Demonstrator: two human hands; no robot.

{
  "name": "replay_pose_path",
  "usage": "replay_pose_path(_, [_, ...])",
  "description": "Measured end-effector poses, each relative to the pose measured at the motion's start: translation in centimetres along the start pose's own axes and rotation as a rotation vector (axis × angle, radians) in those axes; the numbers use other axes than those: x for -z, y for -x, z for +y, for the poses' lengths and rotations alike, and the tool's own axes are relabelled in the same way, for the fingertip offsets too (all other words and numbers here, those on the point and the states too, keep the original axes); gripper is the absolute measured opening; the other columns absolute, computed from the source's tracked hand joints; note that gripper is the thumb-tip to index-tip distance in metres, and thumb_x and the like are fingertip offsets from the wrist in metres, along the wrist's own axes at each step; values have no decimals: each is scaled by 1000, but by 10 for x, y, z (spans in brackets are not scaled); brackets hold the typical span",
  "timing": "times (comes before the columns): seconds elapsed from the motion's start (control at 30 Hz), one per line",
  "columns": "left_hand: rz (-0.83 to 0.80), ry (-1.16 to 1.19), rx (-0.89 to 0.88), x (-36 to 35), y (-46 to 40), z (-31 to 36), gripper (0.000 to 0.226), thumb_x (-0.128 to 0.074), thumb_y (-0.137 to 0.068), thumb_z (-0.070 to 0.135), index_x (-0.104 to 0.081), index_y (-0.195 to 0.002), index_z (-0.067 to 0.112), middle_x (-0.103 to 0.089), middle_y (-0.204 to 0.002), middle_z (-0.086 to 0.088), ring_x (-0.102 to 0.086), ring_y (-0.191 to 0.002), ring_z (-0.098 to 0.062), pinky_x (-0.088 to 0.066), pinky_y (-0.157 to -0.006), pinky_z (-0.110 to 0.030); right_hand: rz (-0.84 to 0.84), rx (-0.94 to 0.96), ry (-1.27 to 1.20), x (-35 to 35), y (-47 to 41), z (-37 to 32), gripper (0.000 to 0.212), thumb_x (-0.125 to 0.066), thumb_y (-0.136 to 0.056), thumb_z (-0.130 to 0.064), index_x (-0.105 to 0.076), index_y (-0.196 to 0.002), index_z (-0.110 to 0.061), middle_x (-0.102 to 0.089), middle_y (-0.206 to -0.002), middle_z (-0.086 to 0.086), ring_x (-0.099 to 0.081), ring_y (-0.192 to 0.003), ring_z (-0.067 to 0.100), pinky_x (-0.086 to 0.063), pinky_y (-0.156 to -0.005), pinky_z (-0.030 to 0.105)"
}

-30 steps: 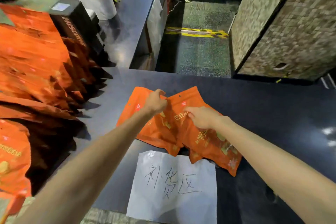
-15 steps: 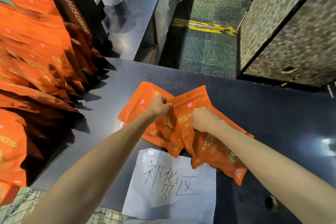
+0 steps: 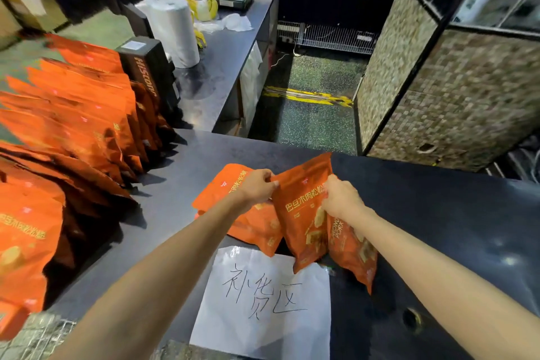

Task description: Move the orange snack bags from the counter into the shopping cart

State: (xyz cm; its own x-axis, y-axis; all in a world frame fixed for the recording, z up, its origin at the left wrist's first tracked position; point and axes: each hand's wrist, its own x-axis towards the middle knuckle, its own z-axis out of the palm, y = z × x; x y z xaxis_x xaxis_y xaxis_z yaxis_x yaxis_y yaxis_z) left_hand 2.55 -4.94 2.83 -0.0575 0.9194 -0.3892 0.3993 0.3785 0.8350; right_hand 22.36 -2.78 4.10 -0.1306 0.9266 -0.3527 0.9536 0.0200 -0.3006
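I am seeing both hands gripping orange snack bags over the bench (image 3: 175, 184): left hand (image 3: 257, 187) pinching one bag (image 3: 225, 187), right hand (image 3: 340, 199) clutching another (image 3: 301, 207).

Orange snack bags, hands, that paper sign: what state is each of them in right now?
Left hand: grips the left bag's top edge.
Right hand: grips the right bags' top.
Left bag: partly lifted.
Right bags: hanging, lower ends over the sign.
Paper sign: flat on the counter.
Row of bags: leaning in a line.
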Motion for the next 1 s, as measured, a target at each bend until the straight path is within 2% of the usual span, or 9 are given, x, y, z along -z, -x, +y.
replay_pose_path(0.1, [-8, -10, -63, -7, 30, 16, 11, -48, -96, 14, -53, -95, 6, -63, -101, -15, -64, -95, -28, -58, -81, -45, 128, 23, -15, 12, 30, 13, 24, -51, -85, -7, -46, -109, -6, -58, -115, 21, -56, -105, 41, -46, -78, 39])
replay_pose_path(0.2, [-13, -62, -133, -9, 55, 29, 11, -49, -96, 15, -53, -91, 6, -62, -95, -12, -65, -89, -24, -59, -77, -43, 184, 42, 36, 28, 59, 25, 20, -49, -87, -6, -47, -107, -7, -58, -112, 18, -57, -104, 39, -39, -68, 33])
replay_pose_path(0.33, [48, -138, -210, -7, 88, 44, 14, -51, -94, 14, -50, -82, 9, -53, -79, -10, -58, -73, -22, -57, -69, -41, 227, 47, 67, 56, 95, 40, 14, -49, -87, -7, -47, -101, -8, -60, -105, 16, -59, -95, 36, -38, -62, 35])
replay_pose_path(0.5, [145, 2, -213, -6, 146, 56, 13, -48, -95, 13, -52, -83, 10, -63, -95, -21, -66, -84, -27, -60, -66, -36, 280, 107, -15, 78, 146, 46, 13, -56, -80, -11, -49, -90, -16, -61, -91, 7, -59, -82, 27, -52, -68, 44])
replay_pose_path(0.57, [174, 91, -215, -11, 176, 56, 16, -45, -97, 12, -51, -82, 12, -63, -91, -15, -64, -80, -20, -58, -60, -27, 307, 146, -35, 77, 170, 42, 14, -57, -80, -12, -48, -88, -18, -60, -85, 4, -58, -78, 24, -52, -66, 43])
replay_pose_path(0.63, [209, 142, -223, -16, 205, 52, 21, -43, -98, 11, -49, -77, 14, -61, -82, -8, -62, -74, -15, -55, -60, -25, 351, 188, -52, 72, 192, 39, 15, -57, -83, -12, -47, -93, -17, -60, -84, 4, -59, -79, 26, -51, -64, 41])
replay_pose_path(0.77, [296, 188, -246, -23, 259, 30, 19, -43, -98, 12, -45, -79, 10, -53, -78, -12, -57, -70, -19, -54, -64, -32, 428, 271, -64, 55, 230, 31, 23, -55, -87, -16, -47, -108, -15, -65, -88, 7, -62, -84, 30, -53, -69, 43])
replay_pose_path(0.87, [364, 166, -252, -21, 297, 15, 15, -44, -98, 14, -46, -85, 7, -51, -79, -14, -55, -70, -20, -55, -64, -38, 398, 301, -66, 45, 257, 18, 10, -53, -85, -19, -58, -93, -15, -67, -85, 7, -62, -86, 31, -54, -71, 45])
replay_pose_path(1.0, [439, 113, -249, -3, 344, -4, 17, -47, -96, 21, -49, -83, 9, -53, -77, -14, -56, -71, -23, -56, -73, -49, 349, 357, -72, 36, 287, -8, 7, -55, -82, -25, -60, -81, -20, -67, -84, 7, -63, -84, 31, -54, -71, 44])
